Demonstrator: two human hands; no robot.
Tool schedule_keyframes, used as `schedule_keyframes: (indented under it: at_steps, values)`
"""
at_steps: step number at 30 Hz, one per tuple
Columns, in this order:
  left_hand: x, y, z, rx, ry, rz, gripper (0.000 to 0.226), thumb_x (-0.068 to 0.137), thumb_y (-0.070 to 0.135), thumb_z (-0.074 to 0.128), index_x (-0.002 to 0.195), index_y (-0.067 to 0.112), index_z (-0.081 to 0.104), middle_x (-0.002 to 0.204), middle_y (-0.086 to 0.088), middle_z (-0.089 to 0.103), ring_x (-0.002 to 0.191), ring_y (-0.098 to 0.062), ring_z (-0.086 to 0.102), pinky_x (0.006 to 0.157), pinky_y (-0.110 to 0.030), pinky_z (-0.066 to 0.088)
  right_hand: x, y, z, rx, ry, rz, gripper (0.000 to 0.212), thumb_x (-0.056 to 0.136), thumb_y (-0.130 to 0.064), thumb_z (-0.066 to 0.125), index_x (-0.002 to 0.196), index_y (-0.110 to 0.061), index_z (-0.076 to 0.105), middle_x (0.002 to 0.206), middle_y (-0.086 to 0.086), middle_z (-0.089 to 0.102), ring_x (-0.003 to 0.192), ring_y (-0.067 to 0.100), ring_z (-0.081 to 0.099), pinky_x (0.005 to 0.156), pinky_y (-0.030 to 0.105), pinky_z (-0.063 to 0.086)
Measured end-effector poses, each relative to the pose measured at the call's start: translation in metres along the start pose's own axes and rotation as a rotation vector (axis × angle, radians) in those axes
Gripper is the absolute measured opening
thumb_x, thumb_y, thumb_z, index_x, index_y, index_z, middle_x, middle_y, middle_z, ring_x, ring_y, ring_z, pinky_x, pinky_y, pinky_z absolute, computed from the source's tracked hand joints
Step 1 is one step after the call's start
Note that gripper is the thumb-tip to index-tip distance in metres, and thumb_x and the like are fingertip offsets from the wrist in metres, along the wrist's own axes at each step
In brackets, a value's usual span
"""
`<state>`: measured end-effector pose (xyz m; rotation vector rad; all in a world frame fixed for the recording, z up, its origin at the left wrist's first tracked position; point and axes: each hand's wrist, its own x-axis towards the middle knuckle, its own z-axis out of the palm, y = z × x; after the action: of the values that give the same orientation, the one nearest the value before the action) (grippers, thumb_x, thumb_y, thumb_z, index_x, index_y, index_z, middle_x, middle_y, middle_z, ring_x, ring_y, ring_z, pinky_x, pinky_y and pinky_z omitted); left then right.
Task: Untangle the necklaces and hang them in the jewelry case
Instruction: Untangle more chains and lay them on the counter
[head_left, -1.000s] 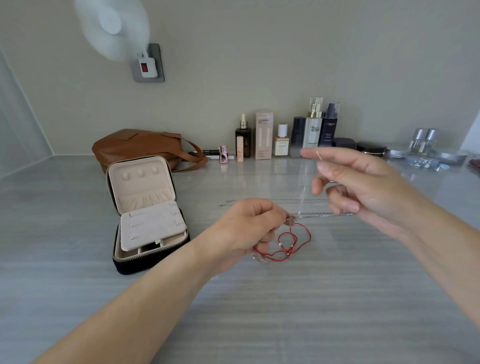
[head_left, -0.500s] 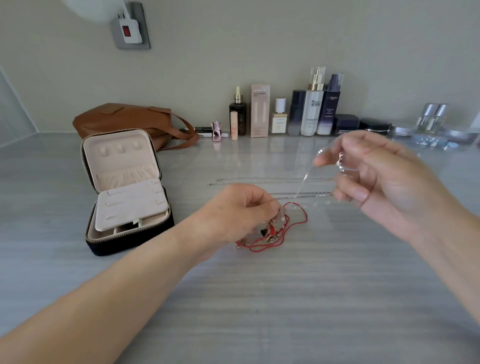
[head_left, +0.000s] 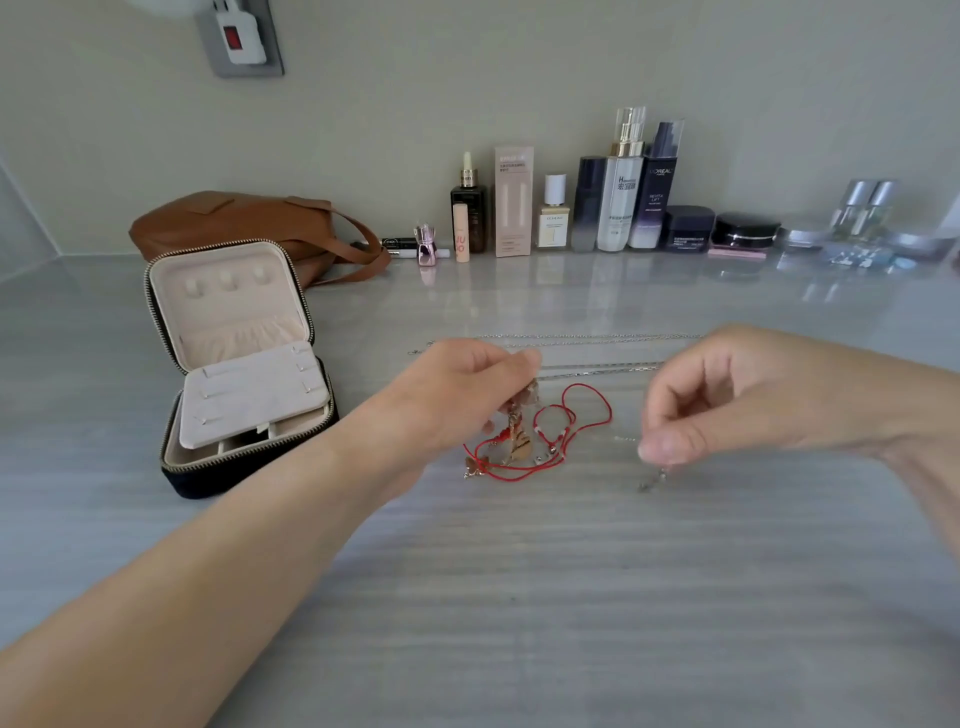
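The red cord necklace (head_left: 576, 431) lies in loose loops on the grey bench (head_left: 519, 597), near the middle, with small metal beads and gold charms threaded along it. The left hand (head_left: 462, 400) reaches over its left side. Its fingers (head_left: 524, 361) are curled in tight and pinch the necklace by a flat gold charm, lifting that part just off the surface. To the right, the right hand (head_left: 737, 400) has its fingers (head_left: 665, 449) bent, thumb and forefinger pressed together on a thin silver chain (head_left: 652, 480). The chain's short end hangs down to the bench; most of it is too fine to make out. Just behind both hands, two silver chains (head_left: 597, 370) lie stretched out straight, side by side. To the left stands the jewelry case (head_left: 234, 364), black outside with a zip edge and soft cream lining. Its lid is propped open, showing three small hooks and a gathered pocket. Behind it slumps a brown leather bag (head_left: 249, 223). Bottles (head_left: 618, 197) and jars line the wall, and the bench top is glossy and faintly streaked.
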<state>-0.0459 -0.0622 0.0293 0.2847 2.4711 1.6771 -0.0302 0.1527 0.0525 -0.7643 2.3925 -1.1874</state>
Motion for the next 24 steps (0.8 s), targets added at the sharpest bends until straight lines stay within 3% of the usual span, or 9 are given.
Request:
schedule_keyframes:
  at_steps: [5,8,10,14,17,20,24]
  values:
    - [-0.002,0.001,-0.002,-0.111,-0.085,-0.054,0.038,0.092,0.036,0.047,0.066,0.010,0.058,0.066,-0.007,0.058,0.068,-0.023,0.050,0.062,-0.027,0.039,0.000,-0.001,0.007,-0.136,-0.106,0.078,0.015,0.066,-0.037,0.078,0.065,-0.027,0.068,0.063,-0.003,0.061,0.062,0.007,0.052,0.064,0.026,0.043]
    - [-0.004,0.002,-0.001,-0.125,-0.141,-0.080,0.037,0.091,0.038,0.047,0.063,0.014,0.049,0.059,-0.004,0.052,0.068,-0.025,0.047,0.058,-0.029,0.035,0.000,-0.001,0.007,-0.205,-0.100,0.133,0.012,0.069,-0.030,0.079,0.066,-0.026,0.068,0.062,-0.005,0.059,0.060,0.006,0.050,0.064,0.029,0.042]
    - [-0.005,0.003,-0.002,-0.084,-0.163,-0.070,0.036,0.089,0.041,0.047,0.063,0.016,0.045,0.053,0.002,0.048,0.058,-0.021,0.047,0.058,-0.029,0.034,-0.002,-0.001,0.004,-0.201,-0.075,0.137,0.011,0.066,-0.029,0.078,0.066,-0.025,0.068,0.062,-0.005,0.060,0.060,0.006,0.050,0.062,0.027,0.042]
    - [-0.003,0.001,-0.006,0.133,-0.117,-0.008,0.043,0.087,0.041,0.052,0.055,0.014,0.046,0.047,0.000,0.046,0.047,-0.014,0.040,0.059,-0.029,0.034,-0.003,0.001,0.003,-0.206,-0.073,0.159,0.005,0.063,-0.026,0.072,0.065,-0.026,0.067,0.062,-0.006,0.060,0.059,0.005,0.051,0.062,0.026,0.042]
    - [-0.004,0.001,-0.003,0.145,-0.105,-0.004,0.043,0.088,0.035,0.055,0.052,0.011,0.048,0.039,0.007,0.045,0.040,-0.009,0.038,0.047,-0.021,0.040,-0.001,0.001,0.006,-0.219,-0.088,0.219,0.013,0.067,-0.023,0.082,0.067,-0.021,0.069,0.058,-0.008,0.059,0.054,0.002,0.049,0.055,0.019,0.041]
    - [-0.005,0.002,0.000,0.116,-0.114,-0.008,0.042,0.089,0.032,0.055,0.052,0.012,0.050,0.034,0.010,0.044,0.034,-0.004,0.036,0.041,-0.017,0.043,0.004,-0.001,0.012,-0.203,-0.011,0.180,0.031,0.053,-0.037,0.077,0.076,-0.017,0.069,0.059,-0.008,0.060,0.054,0.001,0.050,0.055,0.016,0.042]
    - [-0.005,0.003,0.000,0.096,-0.104,-0.011,0.041,0.088,0.033,0.056,0.053,0.013,0.051,0.036,0.010,0.045,0.034,-0.004,0.036,0.039,-0.015,0.040,0.017,-0.003,0.030,-0.134,0.199,0.025,0.023,0.061,-0.031,0.078,0.080,-0.022,0.068,0.065,-0.007,0.060,0.053,-0.001,0.048,0.054,0.012,0.041]
